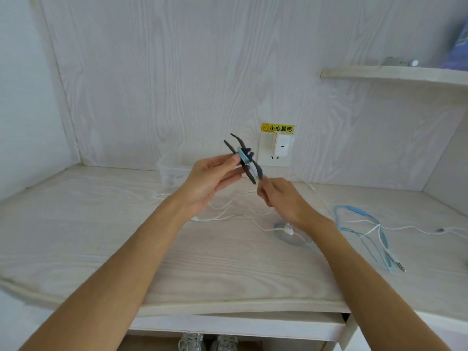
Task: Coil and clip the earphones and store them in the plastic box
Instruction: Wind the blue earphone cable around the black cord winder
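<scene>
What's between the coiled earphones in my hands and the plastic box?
Nothing visible. The coiled earphones are held above the desk by the left hand and right hand, and the plastic box sits open-topped behind the left hand.

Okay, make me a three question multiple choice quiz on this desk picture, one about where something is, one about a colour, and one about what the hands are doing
1. Where is the white charger?
A. Plugged into the wall socket
B. Lying on the desk
C. On the shelf

2. What colour are the earphones lying at the right of the desk?
A. Red
B. Light blue
C. Black

3. What are the hands doing?
A. Resting flat on the desk
B. Both holding a small bundle with dark ties above the desk
C. Unplugging the charger

Answers: 1 A, it sits under the yellow warning label. 2 B, their cable is pale blue. 3 B, the left hand and the right hand pinch it in mid-air.
</scene>
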A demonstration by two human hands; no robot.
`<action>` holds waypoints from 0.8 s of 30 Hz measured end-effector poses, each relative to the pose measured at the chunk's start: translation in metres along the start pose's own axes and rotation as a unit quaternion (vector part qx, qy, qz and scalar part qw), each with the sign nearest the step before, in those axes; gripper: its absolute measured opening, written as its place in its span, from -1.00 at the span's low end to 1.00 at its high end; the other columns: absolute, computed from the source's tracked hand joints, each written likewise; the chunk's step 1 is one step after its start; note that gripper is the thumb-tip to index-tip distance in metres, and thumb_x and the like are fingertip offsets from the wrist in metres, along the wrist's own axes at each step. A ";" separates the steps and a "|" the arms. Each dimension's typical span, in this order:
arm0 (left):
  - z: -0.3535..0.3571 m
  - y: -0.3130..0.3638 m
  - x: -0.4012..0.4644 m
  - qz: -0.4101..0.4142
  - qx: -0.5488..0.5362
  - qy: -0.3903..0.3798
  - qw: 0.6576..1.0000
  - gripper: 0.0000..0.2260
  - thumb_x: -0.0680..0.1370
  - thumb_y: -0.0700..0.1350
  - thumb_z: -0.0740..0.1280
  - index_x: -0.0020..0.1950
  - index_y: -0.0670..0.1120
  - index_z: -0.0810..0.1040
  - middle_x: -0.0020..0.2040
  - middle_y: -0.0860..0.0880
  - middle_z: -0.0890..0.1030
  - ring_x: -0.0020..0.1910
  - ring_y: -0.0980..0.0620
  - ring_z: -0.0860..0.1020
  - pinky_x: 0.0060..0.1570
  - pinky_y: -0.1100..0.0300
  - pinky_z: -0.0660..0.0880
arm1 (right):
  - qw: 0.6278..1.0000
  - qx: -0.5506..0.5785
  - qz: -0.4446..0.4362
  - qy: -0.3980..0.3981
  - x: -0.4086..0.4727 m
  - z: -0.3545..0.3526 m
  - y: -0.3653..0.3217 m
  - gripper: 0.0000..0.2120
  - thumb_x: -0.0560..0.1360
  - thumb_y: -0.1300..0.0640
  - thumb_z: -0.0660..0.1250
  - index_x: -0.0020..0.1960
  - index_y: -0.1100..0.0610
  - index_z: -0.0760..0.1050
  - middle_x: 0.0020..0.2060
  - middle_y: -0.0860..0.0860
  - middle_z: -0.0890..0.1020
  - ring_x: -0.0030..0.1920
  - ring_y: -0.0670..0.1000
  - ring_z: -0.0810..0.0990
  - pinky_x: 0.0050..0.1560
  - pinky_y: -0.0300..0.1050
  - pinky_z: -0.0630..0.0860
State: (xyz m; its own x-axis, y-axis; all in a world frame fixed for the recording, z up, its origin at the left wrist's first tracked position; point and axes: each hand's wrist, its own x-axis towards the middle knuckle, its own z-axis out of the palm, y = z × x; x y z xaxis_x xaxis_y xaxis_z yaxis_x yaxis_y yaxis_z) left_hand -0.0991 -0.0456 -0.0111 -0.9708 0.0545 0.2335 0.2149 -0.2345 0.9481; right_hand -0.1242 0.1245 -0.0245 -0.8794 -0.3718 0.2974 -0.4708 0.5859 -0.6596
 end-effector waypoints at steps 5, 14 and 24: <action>-0.002 -0.004 0.005 0.057 0.035 0.135 0.989 -0.75 0.56 -0.14 0.33 0.21 -0.22 0.55 0.04 -0.04 0.67 -0.05 0.10 0.67 -0.13 0.33 0.58 | 0.966 -0.192 -0.142 0.103 -0.003 0.010 -0.001 -0.66 0.65 0.01 0.02 -0.29 0.07 0.25 -0.54 -0.07 0.33 -0.52 -0.05 0.29 -0.43 -0.10 0.15; 0.006 -0.001 -0.002 0.053 0.243 0.142 0.958 -0.85 0.47 -0.13 0.44 0.01 -0.14 0.65 -0.16 0.01 0.69 -0.27 0.22 0.66 -0.46 0.49 0.38 | 0.981 -0.004 -0.182 0.065 -0.009 0.004 -0.014 -0.74 0.57 0.08 0.24 -0.26 0.12 0.53 -0.51 -0.03 0.45 -0.48 -0.11 0.35 -0.35 -0.15 0.32; 0.007 0.007 -0.014 -0.137 0.297 -0.175 0.928 -0.88 0.39 -0.03 0.43 -0.16 -0.02 0.72 -0.16 -0.10 0.70 -0.26 0.14 0.60 -0.01 0.08 0.32 | 0.969 0.228 -0.080 0.052 -0.006 -0.022 -0.007 -0.62 0.51 0.28 0.31 -0.46 0.25 0.34 -0.53 0.04 0.20 -0.51 -0.09 0.15 -0.41 -0.45 0.29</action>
State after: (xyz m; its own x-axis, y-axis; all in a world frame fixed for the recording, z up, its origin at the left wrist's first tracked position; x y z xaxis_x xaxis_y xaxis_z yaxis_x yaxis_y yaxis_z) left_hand -0.0835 -0.0416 -0.0058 -0.9257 0.3701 -0.0778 0.0860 0.4063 0.9097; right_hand -0.1172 0.1384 -0.0061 -0.8107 -0.3442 0.4736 -0.5426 0.1381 -0.8286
